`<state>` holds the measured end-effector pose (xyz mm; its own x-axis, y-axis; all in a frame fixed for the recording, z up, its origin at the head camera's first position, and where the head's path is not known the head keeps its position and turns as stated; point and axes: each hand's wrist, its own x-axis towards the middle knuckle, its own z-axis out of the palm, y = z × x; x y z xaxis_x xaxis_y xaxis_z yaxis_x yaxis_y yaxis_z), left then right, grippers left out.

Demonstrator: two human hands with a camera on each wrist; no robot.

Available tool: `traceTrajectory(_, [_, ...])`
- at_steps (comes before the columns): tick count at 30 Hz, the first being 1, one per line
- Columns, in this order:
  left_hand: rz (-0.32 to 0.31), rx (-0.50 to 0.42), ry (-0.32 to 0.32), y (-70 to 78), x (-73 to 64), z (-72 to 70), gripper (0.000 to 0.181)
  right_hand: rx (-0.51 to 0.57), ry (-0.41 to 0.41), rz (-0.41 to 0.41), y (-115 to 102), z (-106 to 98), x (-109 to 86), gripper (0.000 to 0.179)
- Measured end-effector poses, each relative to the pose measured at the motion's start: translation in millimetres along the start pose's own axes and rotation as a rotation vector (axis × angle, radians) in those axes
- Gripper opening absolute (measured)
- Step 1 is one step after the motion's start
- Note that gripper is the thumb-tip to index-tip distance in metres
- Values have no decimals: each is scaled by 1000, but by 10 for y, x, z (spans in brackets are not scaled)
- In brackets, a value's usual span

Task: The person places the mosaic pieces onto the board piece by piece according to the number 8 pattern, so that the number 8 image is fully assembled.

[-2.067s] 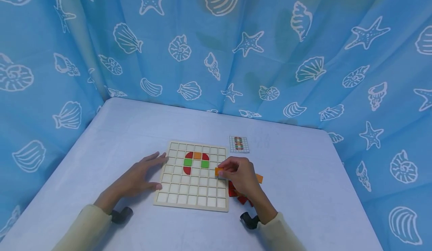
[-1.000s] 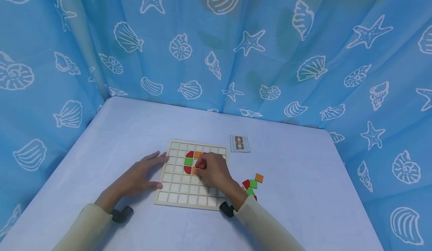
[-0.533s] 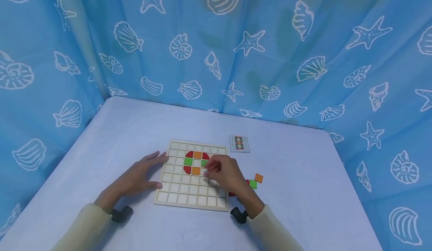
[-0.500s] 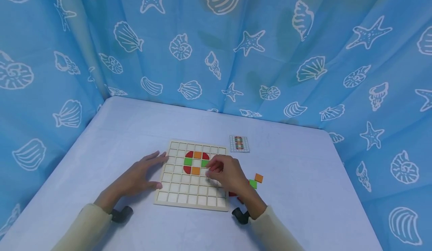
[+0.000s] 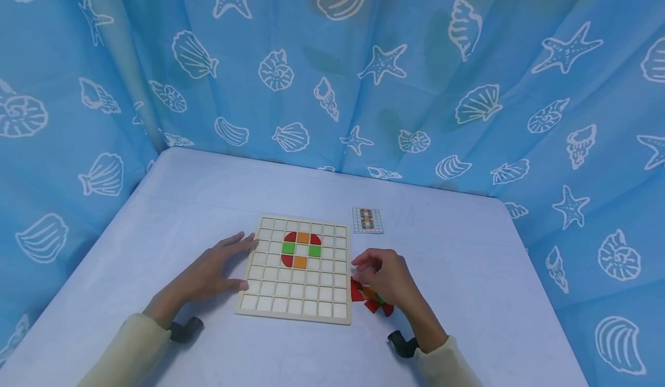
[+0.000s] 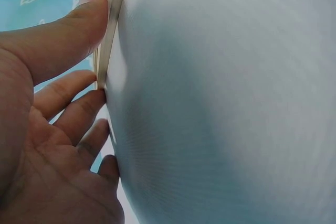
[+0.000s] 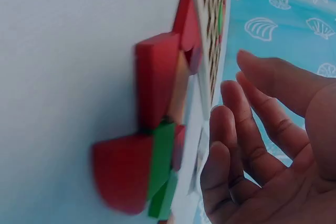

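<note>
A pale wooden grid board (image 5: 291,316) lies on the table. Set in its cells are two orange squares (image 5: 299,262), two green squares (image 5: 314,251) and three rounded red tiles (image 5: 287,260). My left hand (image 5: 210,271) rests at the board's left edge, fingertips and thumb on its rim; the left wrist view shows the thumb (image 6: 79,30) against the frame. My right hand (image 5: 387,274) is just beyond the board's right edge, above a small pile of loose tiles (image 5: 372,305). Its fingers are loosely bent with nothing between them, apart from the tiles in the right wrist view.
A small printed card (image 5: 367,220) with a coloured grid pattern lies behind the board's right corner. Red and green tiles (image 7: 123,171) of the pile lie close together beside the board. A blue shell-print curtain (image 5: 332,86) stands along the white table's (image 5: 457,271) back edge.
My right hand carried an orange square to the board, left it in the cell beside the lower red tile, then moved back right over the loose tiles. My left hand stayed put.
</note>
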<state>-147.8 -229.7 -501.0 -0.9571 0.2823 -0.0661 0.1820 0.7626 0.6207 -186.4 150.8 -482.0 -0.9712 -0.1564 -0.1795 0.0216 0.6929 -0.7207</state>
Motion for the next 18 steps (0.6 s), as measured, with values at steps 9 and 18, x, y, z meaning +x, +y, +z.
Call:
traceTrajectory(9, [0,-3,3,-25,8,15,92,-100,-42,64,40,51,-81,20])
traceTrajectory(18, [-12,0,-5,-24,2,17,91,-81,-54,-4,48,72,-90,25])
